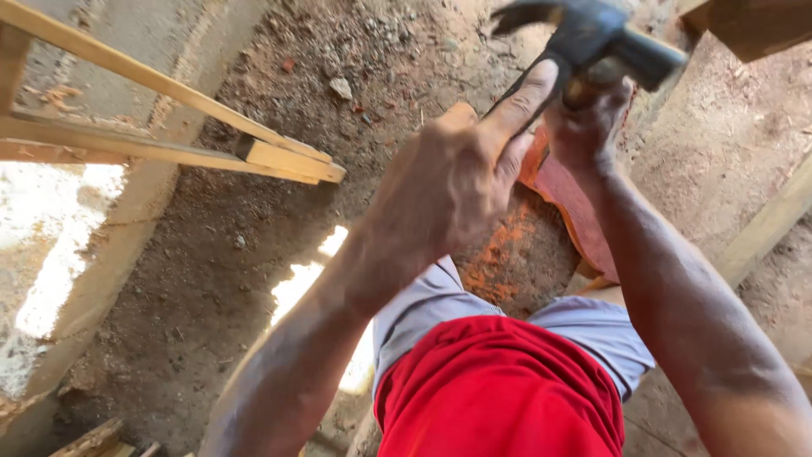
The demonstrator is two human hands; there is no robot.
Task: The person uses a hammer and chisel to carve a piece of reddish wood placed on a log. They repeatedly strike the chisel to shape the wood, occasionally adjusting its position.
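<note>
We held a claw hammer point(592, 38) raised before us, the right hand point(588, 127) with its fingers closed round the handle just under the head. The left hand point(452, 182) was curled, forefinger against the hammer's claw. Wooden battens point(211, 140) crossed left above the dirt floor point(254, 245).

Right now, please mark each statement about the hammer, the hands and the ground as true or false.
1. The right hand grips a hammer. True.
2. The hammer head is bright yellow. False: it is dark.
3. The left hand is raised near the hammer, one finger stretched toward it. True.
4. The wooden slats lie at the right edge. False: they are at the upper left.
5. The ground is dirt with small stones. True.
6. The shirt is green. False: it is red.
</note>
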